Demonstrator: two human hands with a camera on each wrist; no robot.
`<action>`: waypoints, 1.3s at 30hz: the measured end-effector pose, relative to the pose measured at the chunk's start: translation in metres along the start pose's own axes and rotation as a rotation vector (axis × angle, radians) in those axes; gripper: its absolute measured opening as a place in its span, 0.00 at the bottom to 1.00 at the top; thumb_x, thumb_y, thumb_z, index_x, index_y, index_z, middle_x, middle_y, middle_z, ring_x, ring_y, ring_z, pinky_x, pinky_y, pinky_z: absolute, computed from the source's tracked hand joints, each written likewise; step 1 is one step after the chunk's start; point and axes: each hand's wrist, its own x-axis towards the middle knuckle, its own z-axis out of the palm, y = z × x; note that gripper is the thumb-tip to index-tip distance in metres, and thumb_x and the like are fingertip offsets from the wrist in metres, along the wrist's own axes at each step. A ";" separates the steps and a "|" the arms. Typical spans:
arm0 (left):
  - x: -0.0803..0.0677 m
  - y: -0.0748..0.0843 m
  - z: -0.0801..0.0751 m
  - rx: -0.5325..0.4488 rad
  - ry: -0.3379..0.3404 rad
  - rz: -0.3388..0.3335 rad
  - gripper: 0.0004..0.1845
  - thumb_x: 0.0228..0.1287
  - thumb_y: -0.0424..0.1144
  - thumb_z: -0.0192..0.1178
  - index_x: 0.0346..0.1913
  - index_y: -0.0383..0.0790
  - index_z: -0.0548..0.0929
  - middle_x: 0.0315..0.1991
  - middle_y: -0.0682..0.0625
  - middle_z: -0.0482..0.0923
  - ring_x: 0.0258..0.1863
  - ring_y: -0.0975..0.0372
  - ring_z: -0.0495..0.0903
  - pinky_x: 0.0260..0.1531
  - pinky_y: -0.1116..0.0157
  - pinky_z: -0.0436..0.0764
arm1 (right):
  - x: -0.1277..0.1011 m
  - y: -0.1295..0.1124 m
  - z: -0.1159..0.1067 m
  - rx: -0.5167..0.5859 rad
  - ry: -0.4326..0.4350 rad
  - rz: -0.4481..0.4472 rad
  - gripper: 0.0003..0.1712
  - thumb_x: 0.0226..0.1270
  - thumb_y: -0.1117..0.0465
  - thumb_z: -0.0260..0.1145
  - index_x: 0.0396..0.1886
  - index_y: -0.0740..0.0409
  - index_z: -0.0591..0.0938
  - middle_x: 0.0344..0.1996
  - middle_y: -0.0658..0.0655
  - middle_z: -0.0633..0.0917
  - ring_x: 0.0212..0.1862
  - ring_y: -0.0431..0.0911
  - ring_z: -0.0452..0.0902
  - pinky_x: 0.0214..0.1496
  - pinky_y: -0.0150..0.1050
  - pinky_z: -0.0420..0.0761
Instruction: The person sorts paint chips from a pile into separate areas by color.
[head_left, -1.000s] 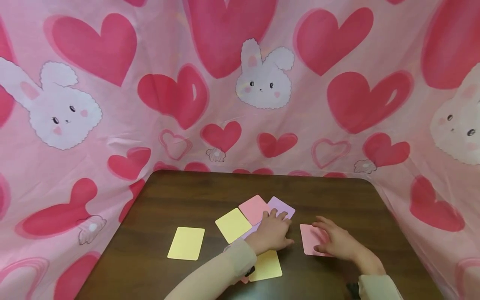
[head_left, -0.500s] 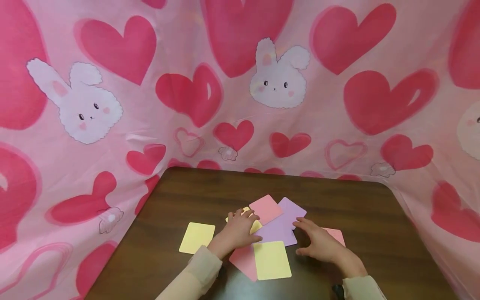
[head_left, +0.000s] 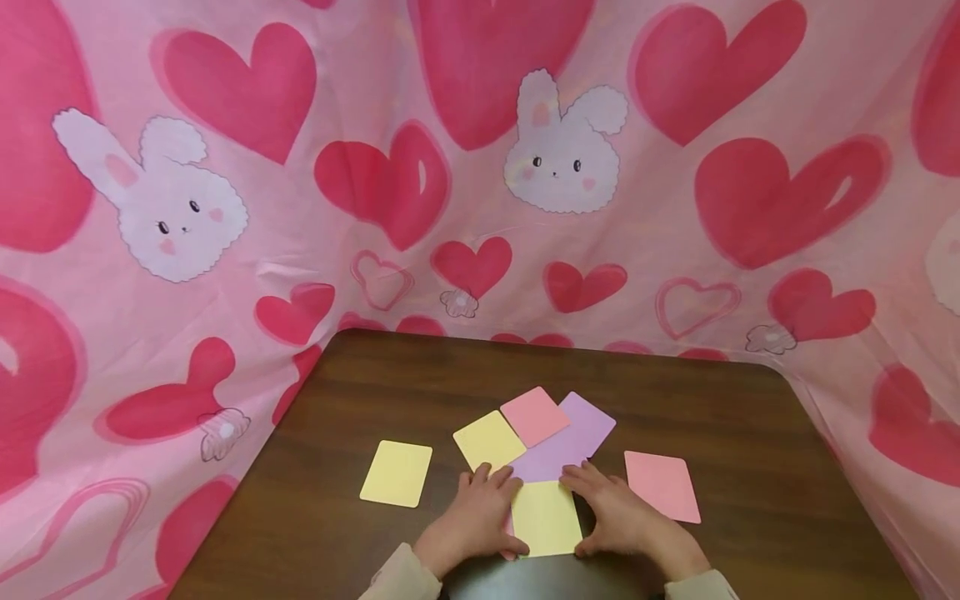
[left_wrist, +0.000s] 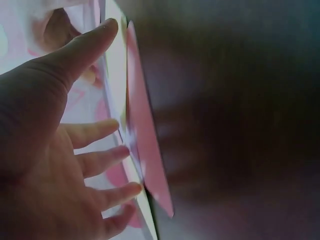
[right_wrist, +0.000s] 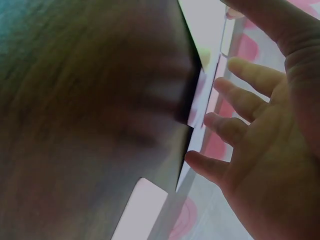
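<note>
In the head view a yellow square card [head_left: 546, 518], apparently paper, lies between my two hands near the table's front. My left hand [head_left: 474, 515] is at its left side, fingers spread and thumb by the lower left corner. On the right side my right hand [head_left: 624, 517] has its fingertips by the upper corner and its thumb by the lower one. Contact with the card is unclear. A pink card [left_wrist: 145, 135], mostly hidden by my left hand in the head view, lies partly under the yellow one. Behind are overlapping purple cards [head_left: 553, 457].
A second yellow card [head_left: 489, 440] and a pink card [head_left: 535, 416] adjoin the purple ones. Apart from this group lie a yellow card [head_left: 397, 473] at left and a pink card [head_left: 663, 486] at right. A pink heart-and-rabbit cloth [head_left: 480, 208] surrounds the brown table [head_left: 315, 517].
My left hand has come back from the purple cards to the front yellow card's left side. My right hand has moved left off the separate pink card. The view has shifted slightly.
</note>
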 end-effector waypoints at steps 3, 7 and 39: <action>-0.002 0.003 0.005 0.028 0.020 0.007 0.48 0.36 0.71 0.77 0.61 0.48 0.78 0.65 0.47 0.75 0.60 0.48 0.70 0.48 0.51 0.67 | 0.000 0.001 0.003 -0.008 -0.026 0.003 0.53 0.38 0.46 0.85 0.66 0.61 0.76 0.70 0.63 0.72 0.74 0.68 0.59 0.62 0.77 0.60; -0.002 0.006 0.006 0.044 0.054 0.021 0.48 0.32 0.72 0.78 0.57 0.48 0.79 0.58 0.51 0.77 0.55 0.52 0.71 0.44 0.55 0.65 | 0.002 0.002 0.005 -0.008 -0.051 0.025 0.53 0.37 0.47 0.85 0.66 0.58 0.76 0.71 0.61 0.71 0.75 0.67 0.58 0.63 0.78 0.58; -0.006 0.007 0.005 0.010 0.100 0.080 0.45 0.32 0.66 0.82 0.56 0.52 0.78 0.48 0.60 0.77 0.46 0.60 0.70 0.40 0.58 0.61 | -0.005 -0.013 0.004 -0.126 0.040 -0.035 0.46 0.40 0.45 0.84 0.60 0.58 0.81 0.66 0.61 0.74 0.72 0.67 0.62 0.63 0.73 0.64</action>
